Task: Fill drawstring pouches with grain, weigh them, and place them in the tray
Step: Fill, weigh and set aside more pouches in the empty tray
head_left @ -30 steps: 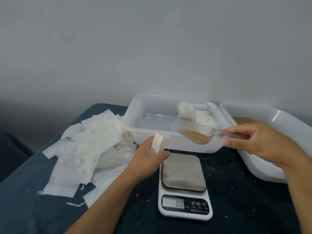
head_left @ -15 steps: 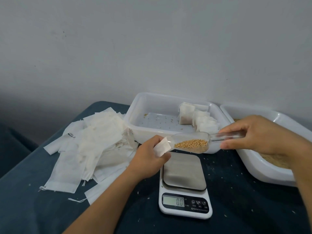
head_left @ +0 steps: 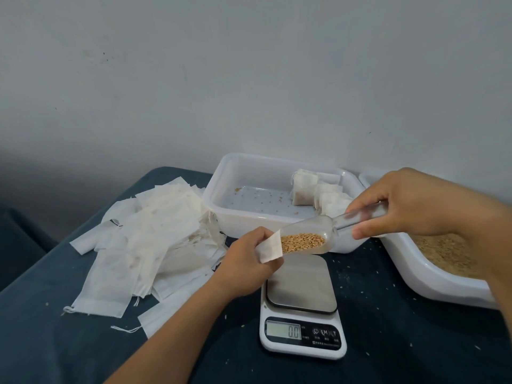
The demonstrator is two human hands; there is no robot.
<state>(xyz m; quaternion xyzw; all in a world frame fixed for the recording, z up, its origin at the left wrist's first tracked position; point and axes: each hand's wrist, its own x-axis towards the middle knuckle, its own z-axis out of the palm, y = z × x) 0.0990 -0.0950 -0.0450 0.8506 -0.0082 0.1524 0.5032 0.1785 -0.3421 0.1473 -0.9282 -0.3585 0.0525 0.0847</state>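
My left hand (head_left: 249, 259) grips a small white drawstring pouch (head_left: 270, 246) above the back edge of the scale, its mouth turned to the right. My right hand (head_left: 410, 206) holds the handle of a clear plastic scoop (head_left: 313, 239) loaded with golden grain; the scoop's lip sits at the pouch's mouth. The white kitchen scale (head_left: 302, 306) stands below with a bare steel platform and reads 0.0. Behind it the white tray (head_left: 221, 189) holds several filled pouches (head_left: 304, 189) in its right part. A white tub of grain (head_left: 448, 253) lies at the right.
A loose heap of flat empty pouches (head_left: 144, 239) covers the left of the dark blue table (head_left: 55, 328). Stray grains dot the cloth around the scale and the tray's floor. A pale wall rises right behind the tray.
My right hand brought the loaded scoop down and left from in front of the tray to the pouch's mouth. My left hand tilted the pouch from upright toward the scoop.
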